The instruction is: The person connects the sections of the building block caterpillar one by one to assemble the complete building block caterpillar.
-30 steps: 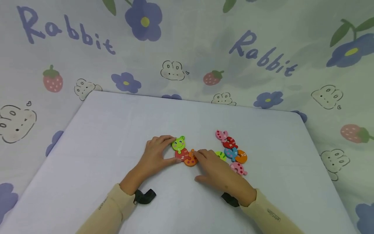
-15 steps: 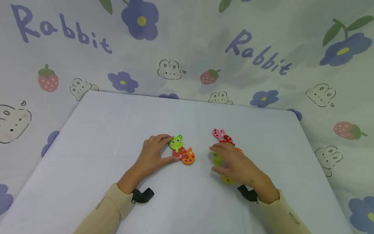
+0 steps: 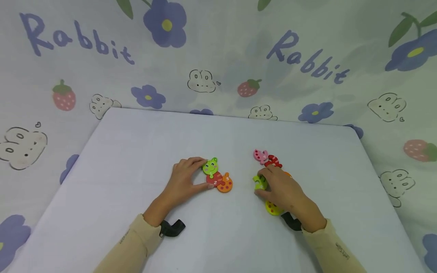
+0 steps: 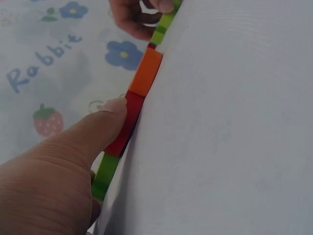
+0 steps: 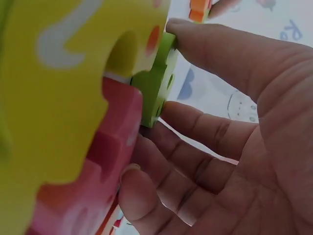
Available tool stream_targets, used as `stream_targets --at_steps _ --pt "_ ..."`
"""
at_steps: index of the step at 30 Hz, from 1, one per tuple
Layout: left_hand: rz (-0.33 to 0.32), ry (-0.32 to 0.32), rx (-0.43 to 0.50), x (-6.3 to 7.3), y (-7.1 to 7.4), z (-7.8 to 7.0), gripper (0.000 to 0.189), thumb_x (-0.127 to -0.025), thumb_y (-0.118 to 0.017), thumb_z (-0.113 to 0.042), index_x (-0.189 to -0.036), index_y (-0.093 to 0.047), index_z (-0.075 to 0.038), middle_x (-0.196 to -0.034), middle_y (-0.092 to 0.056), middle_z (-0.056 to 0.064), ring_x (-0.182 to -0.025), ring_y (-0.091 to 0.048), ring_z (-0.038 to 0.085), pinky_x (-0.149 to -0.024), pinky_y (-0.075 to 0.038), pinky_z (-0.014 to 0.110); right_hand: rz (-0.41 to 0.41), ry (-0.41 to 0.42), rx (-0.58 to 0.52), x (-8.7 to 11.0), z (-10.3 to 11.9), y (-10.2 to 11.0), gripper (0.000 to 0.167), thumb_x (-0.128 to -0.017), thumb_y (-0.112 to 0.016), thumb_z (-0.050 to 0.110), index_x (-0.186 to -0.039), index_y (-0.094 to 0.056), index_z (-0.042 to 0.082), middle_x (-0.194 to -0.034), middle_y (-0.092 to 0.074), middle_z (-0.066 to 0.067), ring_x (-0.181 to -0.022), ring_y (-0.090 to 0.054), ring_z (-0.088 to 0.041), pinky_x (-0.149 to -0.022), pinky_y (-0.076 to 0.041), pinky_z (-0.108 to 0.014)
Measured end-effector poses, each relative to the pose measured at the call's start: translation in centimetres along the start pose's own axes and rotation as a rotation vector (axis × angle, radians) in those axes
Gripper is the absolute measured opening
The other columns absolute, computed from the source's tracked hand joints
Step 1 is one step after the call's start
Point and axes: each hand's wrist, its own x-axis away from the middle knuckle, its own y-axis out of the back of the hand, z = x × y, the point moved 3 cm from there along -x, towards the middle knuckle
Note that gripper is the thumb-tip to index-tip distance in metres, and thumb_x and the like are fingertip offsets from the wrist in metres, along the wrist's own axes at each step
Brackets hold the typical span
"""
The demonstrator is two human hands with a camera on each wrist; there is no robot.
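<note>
In the head view, three flat puzzle pieces lie joined on the table: a smiling green caterpillar head (image 3: 210, 167), a red piece numbered 2 (image 3: 214, 179) and an orange piece numbered 3 (image 3: 225, 185). My left hand (image 3: 182, 181) holds this chain, fingers at the green head and thumb against the red piece's edge (image 4: 128, 117). To the right, my right hand (image 3: 286, 189) pinches a green puzzle piece (image 3: 260, 182) between thumb and fingers. The right wrist view shows this green piece (image 5: 155, 85) beside a pink piece (image 5: 115, 122).
Around the right hand lie a pink piece (image 3: 260, 155), a red striped piece (image 3: 273, 160) and a yellow dotted piece (image 3: 273, 208); the hand partly hides others. A white cloth covers the table (image 3: 153, 140), with a rabbit-print curtain (image 3: 225, 49) behind it.
My right hand has left the orange piece, moved right to the loose pieces and taken hold of the green one. My left hand keeps its hold on the joined chain.
</note>
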Motion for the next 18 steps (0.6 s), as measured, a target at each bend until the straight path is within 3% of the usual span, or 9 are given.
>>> stream_targets --at_steps 5,18 --pt "0.002 0.006 -0.012 -0.06 0.05 -0.16 0.084 -0.080 -0.089 -0.054 -0.148 -0.060 -0.016 -0.147 -0.056 0.002 -0.126 -0.049 0.026 -0.101 -0.035 0.049 -0.003 0.025 0.026 0.09 0.09 -0.39 0.058 -0.086 -0.087 0.037 -0.132 -0.067 0.007 -0.126 -0.060 -0.009 -0.112 -0.057 -0.025 -0.091 -0.057 -0.045" --pt "0.011 -0.010 -0.015 -0.12 -0.21 -0.12 0.084 -0.080 -0.088 -0.055 -0.150 -0.059 -0.018 -0.152 -0.054 -0.002 -0.124 -0.048 0.023 -0.099 -0.035 0.047 -0.025 0.077 0.069 0.66 0.70 -0.53 0.058 -0.084 -0.090 0.033 -0.135 -0.072 0.013 -0.113 -0.058 -0.004 -0.100 -0.057 -0.018 -0.074 -0.055 -0.031"
